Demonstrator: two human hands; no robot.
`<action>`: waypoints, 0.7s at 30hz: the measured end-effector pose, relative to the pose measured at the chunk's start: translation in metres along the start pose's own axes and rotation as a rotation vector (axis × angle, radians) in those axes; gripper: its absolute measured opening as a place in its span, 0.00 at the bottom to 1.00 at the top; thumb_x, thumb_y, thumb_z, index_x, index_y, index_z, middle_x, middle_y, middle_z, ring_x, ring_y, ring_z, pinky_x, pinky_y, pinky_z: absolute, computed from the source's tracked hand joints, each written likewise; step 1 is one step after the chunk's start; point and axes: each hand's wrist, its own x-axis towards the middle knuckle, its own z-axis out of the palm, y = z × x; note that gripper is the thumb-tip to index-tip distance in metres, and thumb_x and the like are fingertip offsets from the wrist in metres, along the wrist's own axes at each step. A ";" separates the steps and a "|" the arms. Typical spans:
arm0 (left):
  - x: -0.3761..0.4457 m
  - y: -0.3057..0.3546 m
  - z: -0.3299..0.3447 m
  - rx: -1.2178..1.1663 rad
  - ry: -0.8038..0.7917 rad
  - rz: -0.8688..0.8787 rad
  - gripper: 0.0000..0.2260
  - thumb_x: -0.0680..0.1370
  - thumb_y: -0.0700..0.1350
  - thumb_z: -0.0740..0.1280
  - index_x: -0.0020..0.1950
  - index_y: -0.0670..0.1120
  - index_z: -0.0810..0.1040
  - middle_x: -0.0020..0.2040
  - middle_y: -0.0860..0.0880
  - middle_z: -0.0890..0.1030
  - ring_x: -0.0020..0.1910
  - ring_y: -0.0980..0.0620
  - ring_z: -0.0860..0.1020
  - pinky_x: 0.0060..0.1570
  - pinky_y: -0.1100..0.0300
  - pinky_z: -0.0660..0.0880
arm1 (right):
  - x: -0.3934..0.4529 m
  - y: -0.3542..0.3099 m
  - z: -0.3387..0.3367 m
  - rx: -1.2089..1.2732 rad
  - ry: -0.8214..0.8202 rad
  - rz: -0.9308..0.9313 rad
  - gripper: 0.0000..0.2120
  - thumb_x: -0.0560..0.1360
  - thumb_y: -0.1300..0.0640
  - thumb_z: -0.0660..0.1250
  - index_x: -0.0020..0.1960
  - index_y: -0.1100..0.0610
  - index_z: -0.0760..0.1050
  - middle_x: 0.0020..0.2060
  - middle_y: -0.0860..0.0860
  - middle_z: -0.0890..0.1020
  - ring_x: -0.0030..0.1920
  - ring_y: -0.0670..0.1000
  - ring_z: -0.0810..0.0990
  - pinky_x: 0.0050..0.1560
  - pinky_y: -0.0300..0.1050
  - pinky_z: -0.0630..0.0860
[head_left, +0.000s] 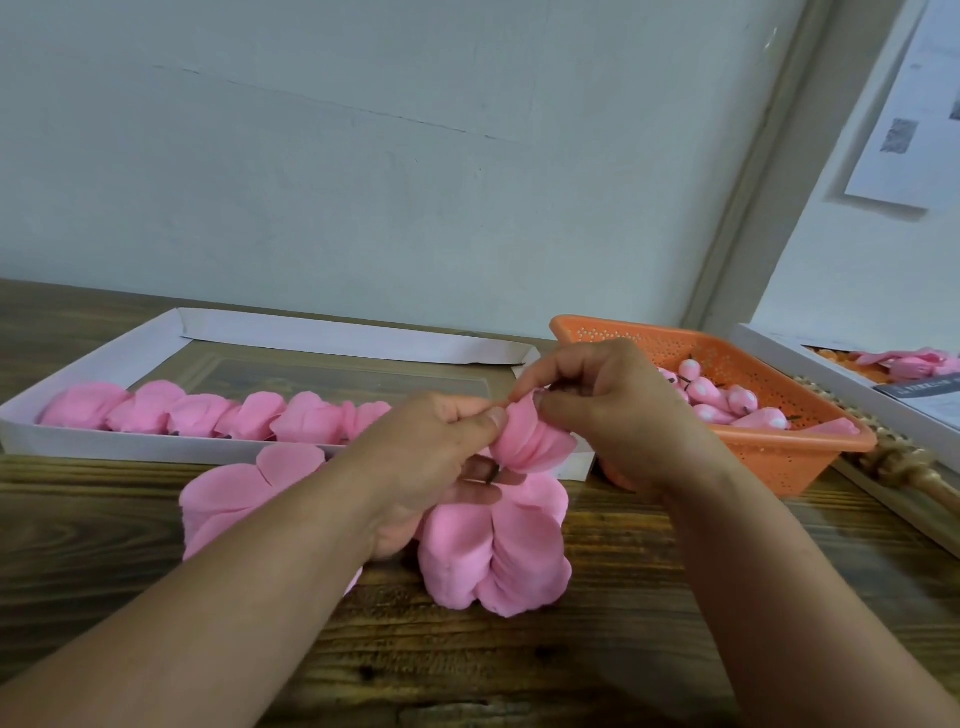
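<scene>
Roughly mid-batch: left hand (441, 441) pinches a pink petal piece (535, 441) above the table (623, 649) centre, right hand (608, 410) pinches a thin dark stem (563, 387) at its top, a row of finished flowers (249, 415) fills the white box (104, 447) far left, and plenty of buds (727, 400) wait in the orange basket (805, 447) far right, with a petal stack (493, 551) near.

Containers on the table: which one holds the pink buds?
The orange perforated plastic basket by the right hand; the left white cardboard tray holds pink fabric flowers.
</scene>
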 end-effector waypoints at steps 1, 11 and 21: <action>0.000 0.000 -0.001 -0.022 -0.038 -0.012 0.10 0.80 0.43 0.61 0.54 0.43 0.81 0.46 0.45 0.84 0.42 0.50 0.83 0.43 0.58 0.80 | 0.000 -0.001 -0.001 0.007 -0.010 0.005 0.14 0.70 0.75 0.62 0.38 0.60 0.80 0.25 0.50 0.80 0.34 0.51 0.77 0.58 0.38 0.59; -0.001 0.000 -0.003 -0.215 -0.129 -0.063 0.18 0.68 0.44 0.68 0.56 0.40 0.80 0.43 0.44 0.84 0.39 0.51 0.83 0.36 0.62 0.80 | -0.001 -0.001 -0.003 0.067 -0.042 -0.015 0.15 0.71 0.75 0.63 0.37 0.58 0.79 0.33 0.60 0.80 0.33 0.49 0.77 0.36 0.36 0.76; -0.002 -0.004 0.004 -0.064 -0.048 -0.007 0.13 0.72 0.45 0.68 0.53 0.40 0.82 0.44 0.45 0.84 0.38 0.54 0.81 0.37 0.64 0.77 | -0.001 0.002 -0.003 0.091 -0.057 0.081 0.14 0.69 0.76 0.61 0.38 0.61 0.80 0.33 0.60 0.82 0.45 0.47 0.82 0.46 0.40 0.76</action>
